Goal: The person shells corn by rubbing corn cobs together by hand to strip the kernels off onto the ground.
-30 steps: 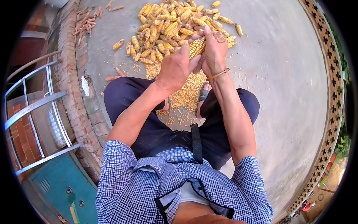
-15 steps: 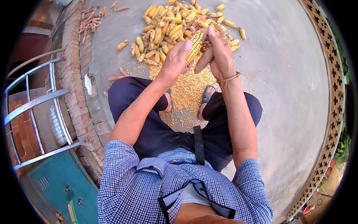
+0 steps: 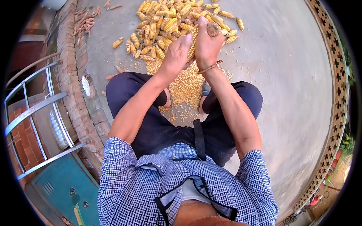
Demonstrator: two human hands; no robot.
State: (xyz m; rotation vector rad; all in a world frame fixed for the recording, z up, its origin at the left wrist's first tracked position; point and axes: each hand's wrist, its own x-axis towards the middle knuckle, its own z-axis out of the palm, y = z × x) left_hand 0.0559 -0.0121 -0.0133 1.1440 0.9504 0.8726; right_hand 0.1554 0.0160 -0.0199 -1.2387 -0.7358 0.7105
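Maize ear (image 3: 192, 44), yellow and thick with kernels, stands tilted in the left hand (image 3: 172, 59), which is curled around it. The right hand (image 3: 206, 43), pressed up against it, clutches a brown cob (image 3: 213, 29), only its rounded end showing. Below both hands, loose kernels (image 3: 185, 89) cover the concrete (image 3: 286, 75) between the feet (image 3: 167, 98). Just beyond the hands rises a heap of unshelled ears (image 3: 171, 24); farther out, on the left hand's side, stripped cobs (image 3: 83, 24) lie beside brick edging (image 3: 71, 81).

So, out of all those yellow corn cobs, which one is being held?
The yellow cob between the left hand and right hand; the others lie in or around the heap on the ground.
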